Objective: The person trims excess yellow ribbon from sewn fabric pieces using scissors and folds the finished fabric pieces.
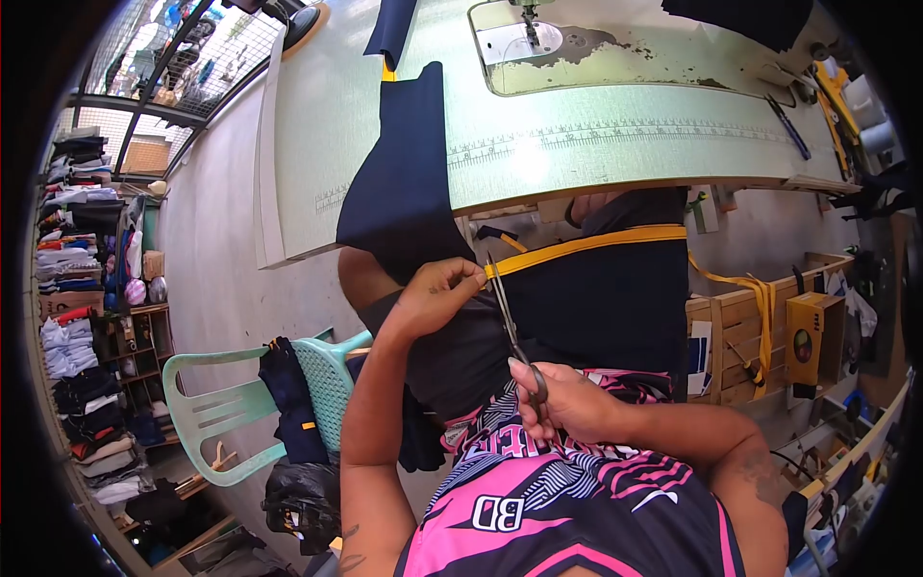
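Observation:
Across my lap lies a dark navy cloth piece with a yellow strip along its upper edge. My left hand pinches the left end of that strip between thumb and fingers. Held in my right hand is a pair of scissors, pointing up and away from me. The blades reach the yellow strip just right of my left fingertips; whether they have cut into it I cannot tell. Another navy cloth piece drapes over the table's front edge, above my left hand.
The sewing machine table with a printed ruler spans the front, its needle area at the back. Dark snips lie at right. A green plastic chair holds clothing at left. Yellow strips hang over a wooden crate.

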A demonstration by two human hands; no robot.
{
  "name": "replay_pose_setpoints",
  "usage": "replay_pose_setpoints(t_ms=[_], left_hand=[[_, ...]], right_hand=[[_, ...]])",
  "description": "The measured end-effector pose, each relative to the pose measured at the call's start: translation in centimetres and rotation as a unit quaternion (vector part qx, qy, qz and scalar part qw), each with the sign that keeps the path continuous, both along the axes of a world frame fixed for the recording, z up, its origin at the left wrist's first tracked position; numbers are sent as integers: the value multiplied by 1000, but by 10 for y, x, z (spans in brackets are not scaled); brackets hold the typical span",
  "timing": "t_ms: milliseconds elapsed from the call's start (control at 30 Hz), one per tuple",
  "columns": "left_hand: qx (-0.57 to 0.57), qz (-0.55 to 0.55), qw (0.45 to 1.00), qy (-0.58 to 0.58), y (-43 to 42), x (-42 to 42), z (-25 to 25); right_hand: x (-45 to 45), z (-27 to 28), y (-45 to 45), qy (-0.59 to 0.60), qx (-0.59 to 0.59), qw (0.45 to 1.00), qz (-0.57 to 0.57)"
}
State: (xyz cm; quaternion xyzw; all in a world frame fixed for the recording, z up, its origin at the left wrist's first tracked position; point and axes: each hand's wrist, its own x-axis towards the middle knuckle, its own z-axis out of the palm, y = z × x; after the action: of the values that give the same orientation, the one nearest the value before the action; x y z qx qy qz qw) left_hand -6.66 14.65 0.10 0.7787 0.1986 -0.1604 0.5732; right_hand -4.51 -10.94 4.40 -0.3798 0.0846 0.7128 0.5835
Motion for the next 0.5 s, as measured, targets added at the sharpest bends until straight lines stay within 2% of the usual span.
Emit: replay_pose_setpoints(t_ms=[167, 300, 500], left_hand=[[4, 2, 1000, 8, -3, 0, 5], [7, 2, 1000, 5, -4, 0, 8], [6, -16, 999, -40, -5, -3, 13]], right_hand=[[0, -1, 2, -25, 0, 1000, 13], [1, -1, 1, -56, 9, 996, 66], [-2, 11, -8, -108, -17, 994, 26]])
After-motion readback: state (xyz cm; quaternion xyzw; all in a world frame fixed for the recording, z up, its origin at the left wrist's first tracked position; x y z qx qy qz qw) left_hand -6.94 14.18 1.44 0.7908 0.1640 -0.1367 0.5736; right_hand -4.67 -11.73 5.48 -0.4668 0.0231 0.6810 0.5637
